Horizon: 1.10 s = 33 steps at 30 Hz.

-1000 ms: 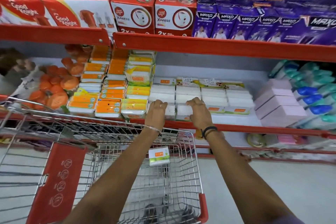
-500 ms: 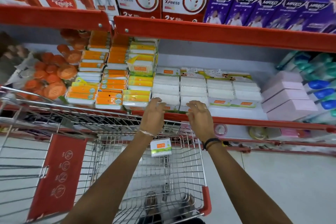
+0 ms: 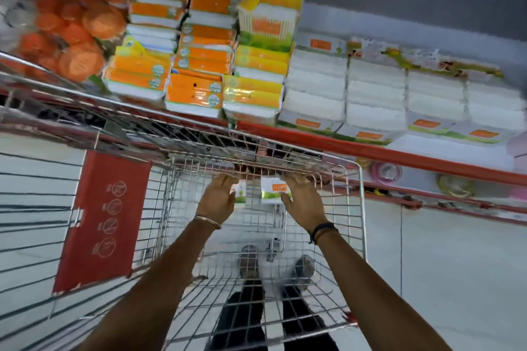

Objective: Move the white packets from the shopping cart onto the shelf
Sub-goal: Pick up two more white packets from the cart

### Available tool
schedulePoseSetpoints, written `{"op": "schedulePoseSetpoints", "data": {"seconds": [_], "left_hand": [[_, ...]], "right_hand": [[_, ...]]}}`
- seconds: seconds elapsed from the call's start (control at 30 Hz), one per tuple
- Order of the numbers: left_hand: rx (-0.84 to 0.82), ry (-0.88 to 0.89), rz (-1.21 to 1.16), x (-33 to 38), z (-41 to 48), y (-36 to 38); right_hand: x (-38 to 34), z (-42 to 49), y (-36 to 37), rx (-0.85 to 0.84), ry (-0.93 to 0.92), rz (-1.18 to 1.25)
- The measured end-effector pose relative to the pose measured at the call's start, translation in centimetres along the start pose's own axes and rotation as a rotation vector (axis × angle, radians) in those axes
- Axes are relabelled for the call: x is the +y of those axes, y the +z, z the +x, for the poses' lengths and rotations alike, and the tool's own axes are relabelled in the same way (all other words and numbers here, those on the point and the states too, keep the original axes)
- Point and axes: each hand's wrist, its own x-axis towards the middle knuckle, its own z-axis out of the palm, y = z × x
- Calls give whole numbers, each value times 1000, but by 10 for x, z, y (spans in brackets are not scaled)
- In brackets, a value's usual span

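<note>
Head view: white stacks (image 3: pixel 345 94) fill the shelf (image 3: pixel 370 148); one or two packets (image 3: pixel 273 194) remain in the cart (image 3: pixel 360 208). Left hand (image 3: pixel 218 198) and right hand (image 3: pixel 303 202) reach them, fingers spread, grip unclear.

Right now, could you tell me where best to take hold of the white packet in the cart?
Probably by its two short side edges, from above. The white packet stands upright against the shopping cart front wall, printed face toward the person, with the left hand and right hand flanking it, not yet closed.
</note>
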Motion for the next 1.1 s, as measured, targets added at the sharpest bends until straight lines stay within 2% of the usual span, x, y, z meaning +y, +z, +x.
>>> {"op": "schedulePoseSetpoints", "data": {"seconds": [0.13, 0.23, 0.4, 0.5, 0.6, 0.87, 1.1], "left_hand": [[-185, -96, 65, -28, 13, 29], [-261, -138, 137, -45, 26, 47], [-339, -116, 352, -60, 50, 67], [-357, -117, 356, -61, 60, 70], [-372, -108, 318, -58, 64, 63], [-365, -163, 164, -25, 33, 39], [-265, -111, 200, 34, -2, -4]], "right_hand": [[15, 31, 34, -185, 53, -81], [24, 53, 57, -273, 82, -201], [32, 73, 85, -223, 98, -353], [33, 78, 92, -126, 82, -417], [31, 80, 87, -68, 62, -404], [29, 39, 73, -85, 19, -211], [20, -8, 5, -43, 77, 14]]}}
